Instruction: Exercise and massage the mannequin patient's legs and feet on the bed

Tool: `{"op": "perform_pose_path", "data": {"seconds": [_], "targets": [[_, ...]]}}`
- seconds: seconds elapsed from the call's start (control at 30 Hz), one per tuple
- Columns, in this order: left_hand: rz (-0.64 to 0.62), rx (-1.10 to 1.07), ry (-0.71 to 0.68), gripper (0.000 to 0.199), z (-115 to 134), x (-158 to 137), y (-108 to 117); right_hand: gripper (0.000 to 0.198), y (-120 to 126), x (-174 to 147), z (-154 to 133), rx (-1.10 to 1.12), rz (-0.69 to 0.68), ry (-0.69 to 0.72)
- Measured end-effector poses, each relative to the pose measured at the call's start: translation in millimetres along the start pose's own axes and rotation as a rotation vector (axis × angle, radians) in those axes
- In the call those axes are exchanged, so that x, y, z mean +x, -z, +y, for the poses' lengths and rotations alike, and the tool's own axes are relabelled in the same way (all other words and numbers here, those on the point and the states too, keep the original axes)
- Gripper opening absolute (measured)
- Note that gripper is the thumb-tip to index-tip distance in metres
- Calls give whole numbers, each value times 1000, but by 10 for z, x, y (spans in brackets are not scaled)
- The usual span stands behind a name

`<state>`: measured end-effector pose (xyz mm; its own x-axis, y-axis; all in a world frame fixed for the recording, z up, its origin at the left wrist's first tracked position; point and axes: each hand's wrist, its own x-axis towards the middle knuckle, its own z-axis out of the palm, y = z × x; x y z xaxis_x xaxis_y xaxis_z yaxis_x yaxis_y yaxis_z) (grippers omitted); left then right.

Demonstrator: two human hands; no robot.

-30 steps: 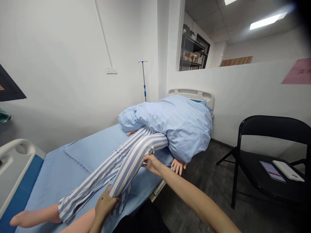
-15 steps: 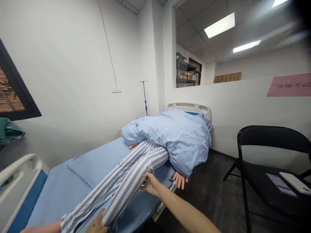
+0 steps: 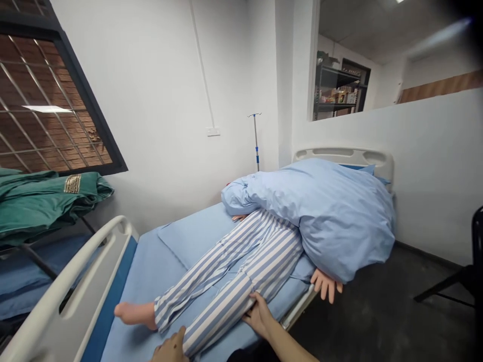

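A manikin in blue-and-white striped trousers (image 3: 241, 274) lies on its back on the bed, legs slightly apart. My left hand (image 3: 169, 347) is closed around the lower end of the near leg, partly cut off by the bottom edge. At the knee of that same leg, my right hand (image 3: 258, 317) grips from the side, thumb on top and fingers underneath. The far leg ends in a bare foot (image 3: 136, 315); the near foot is out of sight. A bunched light-blue quilt (image 3: 320, 211) hides the upper body. One manikin hand (image 3: 326, 285) sticks out over the bed's edge.
The bed has a cream footboard (image 3: 121, 241) and a headboard (image 3: 339, 153). A drip pole (image 3: 256, 143) rises behind it. Green folded cloth (image 3: 56, 198) lies at left below a barred window (image 3: 49, 105). Part of a black chair (image 3: 477, 251) shows at right.
My view has turned left, bringing in the window and green cloth. The near leg lies straighter and farther from the other leg. Both hands keep their hold on it.
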<state>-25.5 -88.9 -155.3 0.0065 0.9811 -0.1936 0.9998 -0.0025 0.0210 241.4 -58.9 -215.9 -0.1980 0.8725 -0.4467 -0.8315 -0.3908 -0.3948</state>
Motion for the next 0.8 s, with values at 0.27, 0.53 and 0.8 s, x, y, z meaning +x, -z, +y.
{"op": "perform_pose_path", "data": {"seconds": [0.27, 0.53, 0.8], "targets": [[31, 46, -11, 62, 46, -15, 67, 28, 79, 16, -94, -16, -88, -35], [-67, 52, 36, 68, 102, -103, 226, 40, -77, -100, -257, -61, -76, -97], [-27, -180, 59, 69, 340, -34, 245, 24, -427, -601, -923, -206, -263, 64]]}}
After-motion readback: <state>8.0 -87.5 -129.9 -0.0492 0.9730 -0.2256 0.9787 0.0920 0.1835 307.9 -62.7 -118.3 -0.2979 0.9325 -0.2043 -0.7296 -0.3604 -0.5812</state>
